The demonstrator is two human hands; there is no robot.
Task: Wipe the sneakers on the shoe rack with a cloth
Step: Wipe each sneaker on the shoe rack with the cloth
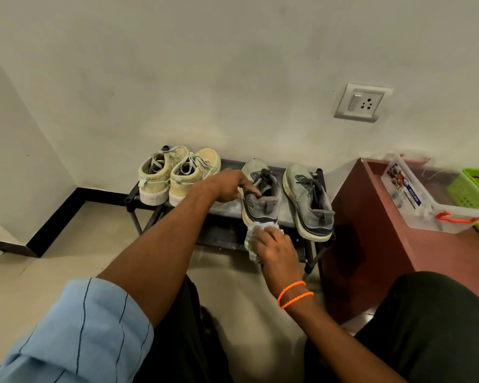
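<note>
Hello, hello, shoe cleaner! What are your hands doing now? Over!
Left hand holds the grey sneaker at its collar. Right hand presses the white cloth to its heel. Second grey sneaker close beside; nothing blocking.

A black shoe rack (227,217) carries two beige sneakers (174,175) and two grey sneakers (285,194)

Shoe rack (227,217) was black. Far-left pair of sneakers (177,175) was pale yellow, grey-laced; right pair (285,194) grey with off-white soles. Cloth (253,241) white. Sleeve (80,333) light blue, thin dark stripes. Wrist bands (293,293) orange. Basket (476,189) green.
</note>
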